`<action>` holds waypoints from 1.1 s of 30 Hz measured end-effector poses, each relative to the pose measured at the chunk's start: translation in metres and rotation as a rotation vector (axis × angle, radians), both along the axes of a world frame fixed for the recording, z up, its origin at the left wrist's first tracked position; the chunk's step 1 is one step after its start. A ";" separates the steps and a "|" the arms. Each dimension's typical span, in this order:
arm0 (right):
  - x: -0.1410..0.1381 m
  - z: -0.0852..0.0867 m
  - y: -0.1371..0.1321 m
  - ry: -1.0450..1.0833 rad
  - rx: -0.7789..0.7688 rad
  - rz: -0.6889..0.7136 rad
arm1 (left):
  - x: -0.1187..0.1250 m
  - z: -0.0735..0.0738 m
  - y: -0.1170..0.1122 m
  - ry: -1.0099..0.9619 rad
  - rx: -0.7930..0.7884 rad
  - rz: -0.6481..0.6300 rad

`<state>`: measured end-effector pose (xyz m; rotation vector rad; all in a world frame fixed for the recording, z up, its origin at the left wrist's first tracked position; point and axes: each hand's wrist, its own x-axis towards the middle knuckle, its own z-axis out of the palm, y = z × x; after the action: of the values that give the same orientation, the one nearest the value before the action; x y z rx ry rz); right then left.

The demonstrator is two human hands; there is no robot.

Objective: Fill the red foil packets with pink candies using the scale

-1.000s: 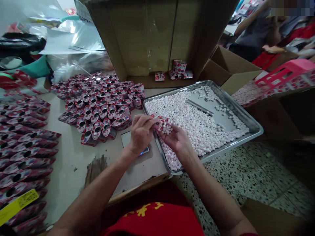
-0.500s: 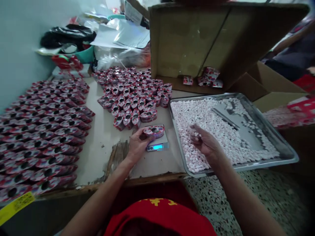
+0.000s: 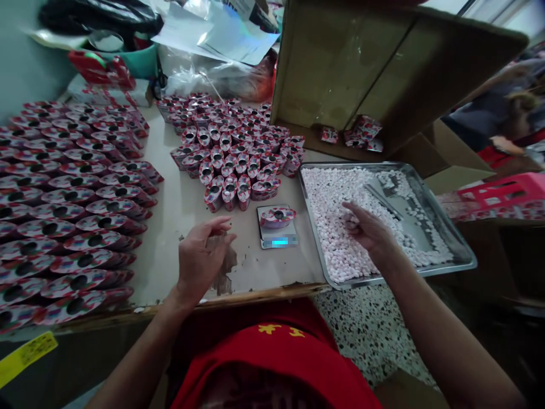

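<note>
On a small digital scale [image 3: 266, 241] with a lit blue display stands one printed oval container [image 3: 277, 218], a dark round hole in its top. To the left of the scale, my left hand [image 3: 200, 255] hovers over the tabletop, fingers bent but apart, holding nothing. My right hand [image 3: 371, 230] is over the metal tray [image 3: 324, 267], its fingers curled round a few small white pellets. A wide layer of the same white pellets [image 3: 332, 193] covers much of the tray. Among them lies a metal bar [image 3: 383, 200].
Rows of matching containers [image 3: 80, 210] fill the table's left side; another cluster [image 3: 230, 165] stands behind the scale. A large cardboard box [image 3: 340, 62] lies open at the back with a few packs inside. A pink crate [image 3: 502, 193] and a person [image 3: 489, 102] are at right.
My left hand has let go of the container on the scale and drawn back to the left. My right hand stays over the tray with pellets. The view has shifted slightly.
</note>
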<state>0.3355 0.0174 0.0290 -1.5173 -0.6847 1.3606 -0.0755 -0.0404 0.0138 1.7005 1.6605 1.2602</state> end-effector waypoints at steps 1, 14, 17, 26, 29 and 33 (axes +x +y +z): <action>0.002 0.002 -0.001 -0.102 0.007 0.039 | 0.003 0.002 -0.001 -0.008 0.002 -0.017; 0.018 0.007 0.005 -0.037 -0.187 0.128 | 0.004 -0.004 -0.003 -0.391 -0.155 -0.010; 0.001 0.008 0.003 -0.055 -0.133 0.135 | 0.005 -0.009 -0.004 -0.430 -0.216 0.006; -0.081 0.049 0.020 0.123 0.102 0.391 | 0.022 -0.021 0.001 -0.255 -0.231 -0.080; -0.103 0.053 0.028 0.078 0.130 0.564 | 0.024 -0.019 0.003 -0.220 -0.231 -0.091; -0.124 0.060 0.037 -0.207 0.224 0.854 | 0.022 -0.022 0.002 -0.204 -0.252 -0.086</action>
<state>0.2110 0.0547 0.0895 -1.2244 -1.6875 1.6560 -0.0532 -0.0388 -0.0085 1.4277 1.5361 1.0932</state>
